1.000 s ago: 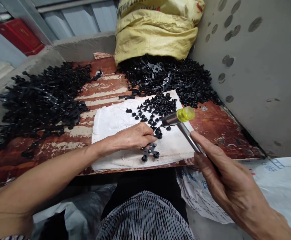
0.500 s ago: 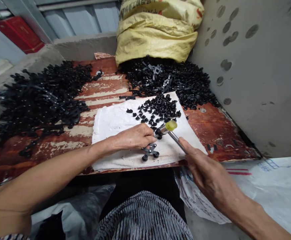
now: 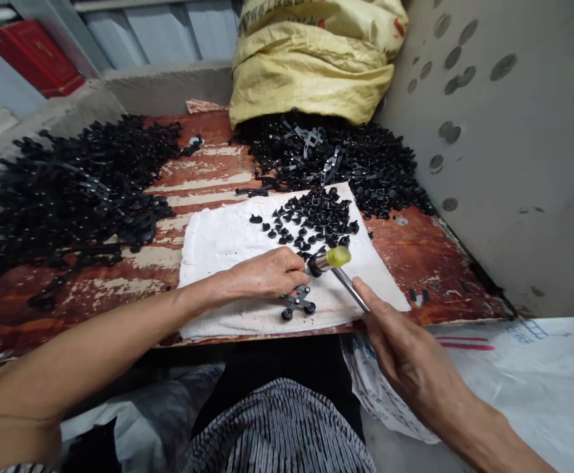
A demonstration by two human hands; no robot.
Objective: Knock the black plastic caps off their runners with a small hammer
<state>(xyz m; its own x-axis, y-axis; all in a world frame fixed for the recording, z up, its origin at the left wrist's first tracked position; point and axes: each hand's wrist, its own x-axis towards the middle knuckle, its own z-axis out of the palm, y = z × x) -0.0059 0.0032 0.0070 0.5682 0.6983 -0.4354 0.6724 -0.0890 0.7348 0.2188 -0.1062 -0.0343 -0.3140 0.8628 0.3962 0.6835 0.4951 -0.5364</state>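
Note:
My left hand (image 3: 262, 276) rests on a white cloth (image 3: 217, 263), its fingers gripping a black moulded plastic runner (image 3: 297, 301) with round studs. Just beyond the fingertips lies a scatter of loose black plastic studs (image 3: 313, 217). My right hand (image 3: 405, 355) is closed around the steel shaft of a small hammer (image 3: 348, 286). The hammer's metal head with a yellow plastic face (image 3: 330, 259) hangs low over the cloth, right by my left fingertips. Its dark end almost meets a stud, though the exact contact is hidden.
A yellow woven sack (image 3: 311, 66) spills a heap of black parts (image 3: 336, 164) onto a worn red-brown board (image 3: 415, 263). Another black heap (image 3: 79, 190) lies at left. A pitted concrete wall (image 3: 503, 131) stands at right, and a white plastic sack (image 3: 513, 374) lies below the board.
The hammer has swung down from its raised position toward the cloth, and my right hand has moved left with it. My left hand and the runner have stayed almost still.

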